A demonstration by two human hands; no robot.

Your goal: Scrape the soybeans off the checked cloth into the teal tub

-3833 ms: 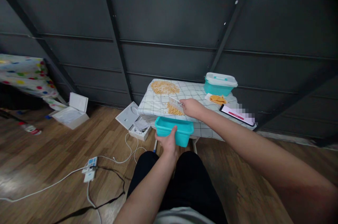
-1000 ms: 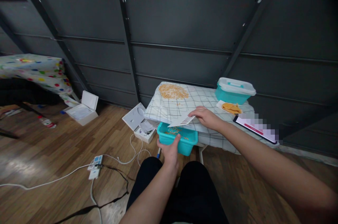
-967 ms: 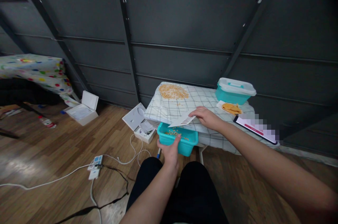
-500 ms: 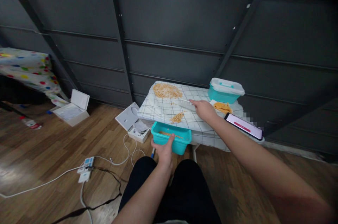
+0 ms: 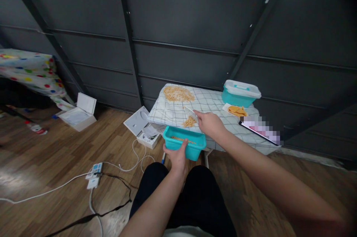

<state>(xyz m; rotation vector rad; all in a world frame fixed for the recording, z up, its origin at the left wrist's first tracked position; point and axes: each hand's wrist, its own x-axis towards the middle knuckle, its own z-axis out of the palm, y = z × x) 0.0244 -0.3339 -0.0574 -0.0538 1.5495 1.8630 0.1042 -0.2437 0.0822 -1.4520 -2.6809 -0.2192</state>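
Observation:
My left hand (image 5: 176, 157) grips the near wall of an open teal plastic bin (image 5: 196, 152), its thumb over the rim. Soybeans (image 5: 181, 139) lie inside the bin, which is against the table's front edge. In my right hand (image 5: 211, 124) is a white flat slotted tool (image 5: 190, 112), held at one end and tilted down. Its edge is at the right side of a small soybean pile (image 5: 189, 122) on the checked white cloth (image 5: 170, 113). Farther back on the cloth spreads a larger soybean heap (image 5: 178, 94).
On the table's right stand a lidded teal box (image 5: 240, 97), an orange cloth (image 5: 237, 111) and a phone (image 5: 258, 133). An open white box (image 5: 147, 136) sits on the floor at left. Cables and a power strip (image 5: 95, 175) lie near my legs. A dark panel wall (image 5: 178, 17) rises behind.
My right hand has brought the white tool left and nearer, from behind the small soybean pile to its right side. My left hand keeps its hold on the bin. The view has shifted slightly.

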